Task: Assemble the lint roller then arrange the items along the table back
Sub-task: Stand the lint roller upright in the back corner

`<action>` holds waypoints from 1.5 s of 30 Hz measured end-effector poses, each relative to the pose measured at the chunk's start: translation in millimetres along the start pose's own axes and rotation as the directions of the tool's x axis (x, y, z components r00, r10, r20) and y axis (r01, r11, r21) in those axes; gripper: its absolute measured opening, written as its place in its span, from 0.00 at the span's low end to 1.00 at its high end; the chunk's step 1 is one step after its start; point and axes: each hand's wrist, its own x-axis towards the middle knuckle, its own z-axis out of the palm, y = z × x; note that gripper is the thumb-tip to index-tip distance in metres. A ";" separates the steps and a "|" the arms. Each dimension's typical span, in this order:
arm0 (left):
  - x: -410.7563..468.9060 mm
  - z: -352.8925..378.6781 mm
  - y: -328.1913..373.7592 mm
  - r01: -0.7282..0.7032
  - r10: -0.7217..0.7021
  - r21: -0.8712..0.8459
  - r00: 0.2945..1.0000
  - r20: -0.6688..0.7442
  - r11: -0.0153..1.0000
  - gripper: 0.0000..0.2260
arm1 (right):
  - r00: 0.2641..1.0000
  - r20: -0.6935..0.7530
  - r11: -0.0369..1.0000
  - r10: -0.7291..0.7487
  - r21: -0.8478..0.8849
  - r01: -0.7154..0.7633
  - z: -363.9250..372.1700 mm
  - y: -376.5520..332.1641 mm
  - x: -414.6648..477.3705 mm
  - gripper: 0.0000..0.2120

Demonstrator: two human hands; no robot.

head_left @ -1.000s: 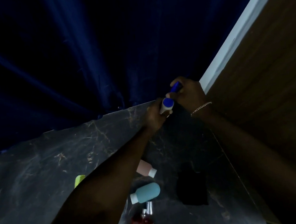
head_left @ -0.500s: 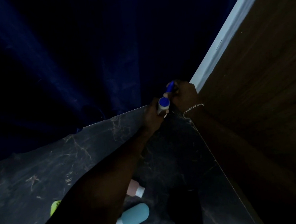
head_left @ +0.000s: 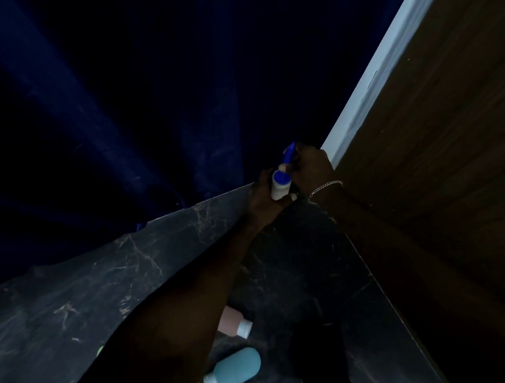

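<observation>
Head view: the white lint roll with a round blue end [head_left: 280,185] and its thin blue plastic handle [head_left: 289,153] sit over the back right corner of the dark marble table [head_left: 130,280]. The left hand [head_left: 263,202] wraps round the roll; the right hand [head_left: 312,167] grips the handle. Both look light and stiff; the paper is likely sticky, so hold the roll's sides gently.
</observation>
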 end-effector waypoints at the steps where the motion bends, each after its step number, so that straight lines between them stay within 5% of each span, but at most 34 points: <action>1: -0.8 -2.7 2.9 0.024 -0.025 0.004 1.000 0.018 1.000 0.35 | 1.000 0.007 1.000 0.010 0.003 -0.010 0.4 -0.9 -1.3 0.17; 6: -14.6 -19.1 14.5 0.078 -0.078 0.075 0.997 0.000 0.994 0.42 | 0.999 -0.008 0.999 0.045 0.006 -0.045 -4.0 -2.5 -9.4 0.25; 12: -47.5 -56.3 21.2 -0.043 0.046 0.241 0.999 -0.006 0.969 0.41 | 0.997 -0.065 0.998 0.037 -0.042 -0.040 -25.2 -10.3 -30.3 0.44; 20: -119.4 -103.0 47.6 -0.230 0.250 0.549 0.967 0.039 0.804 0.38 | 0.972 -0.148 0.948 -0.181 -0.288 0.133 -44.6 -32.6 -93.3 0.43; 25: -170.9 -118.0 54.0 -0.271 0.309 0.657 0.949 0.060 0.704 0.37 | 0.965 -0.118 0.954 -0.232 -0.221 0.202 -38.6 -45.3 -136.8 0.44; 33: -264.5 -122.4 43.3 -0.169 0.238 0.745 0.971 0.014 0.645 0.36 | 0.927 -0.086 0.918 -0.365 -0.199 0.343 -20.8 -54.6 -210.3 0.43; 45: -407.4 -106.0 -24.2 0.105 0.046 0.779 0.984 -0.169 0.619 0.36 | 0.895 0.199 0.915 -0.398 0.016 0.404 44.9 -42.6 -306.4 0.40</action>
